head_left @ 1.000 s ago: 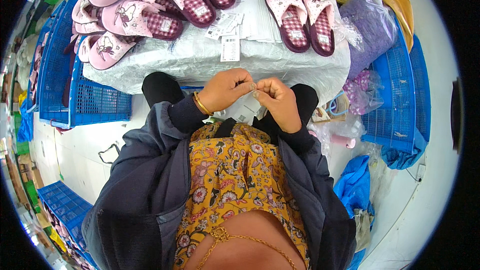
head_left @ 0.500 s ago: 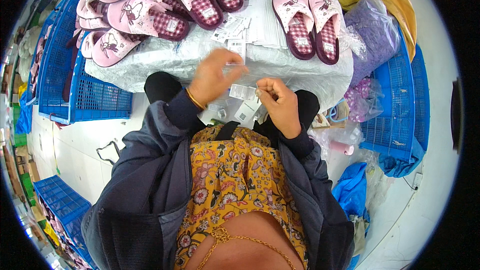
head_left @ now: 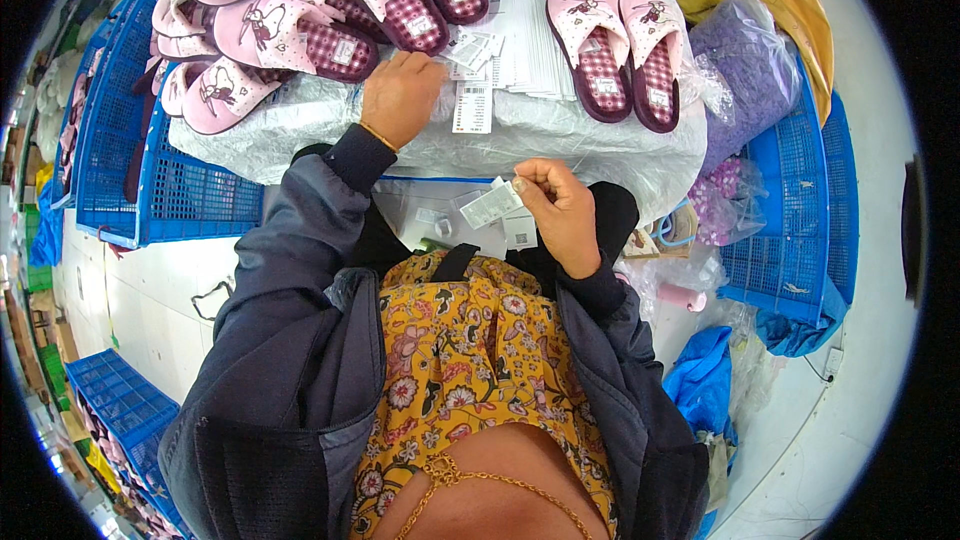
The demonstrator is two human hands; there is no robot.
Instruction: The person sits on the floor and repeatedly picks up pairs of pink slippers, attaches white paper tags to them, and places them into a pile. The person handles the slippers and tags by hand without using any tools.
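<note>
Between the thumb and fingers of my right hand point(head_left: 562, 215), several white paper tags point(head_left: 489, 206) are pinched. They fan out over my lap, one hanging lower with a square code on it. My left hand point(head_left: 402, 98) rests over the covered table, its back up and fingers bent together. Its fingertips are mostly hidden, beside the loose printed tags point(head_left: 472, 50) and the toe of a slipper. One printed tag point(head_left: 473, 108) overhangs the table's front edge, right of my left hand.
Pink slippers point(head_left: 262, 30) with maroon checked soles crowd the table's left; a pair point(head_left: 655, 50) lies at its right. A stack of white tags point(head_left: 535, 50) sits between. Blue crates point(head_left: 200, 195) flank both sides. A purple bag point(head_left: 745, 60) bulges at right.
My left hand has moved away from my right, up and left onto the table by the loose tags. The tags in my right hand have swung lower; that hand stays about where it was.
</note>
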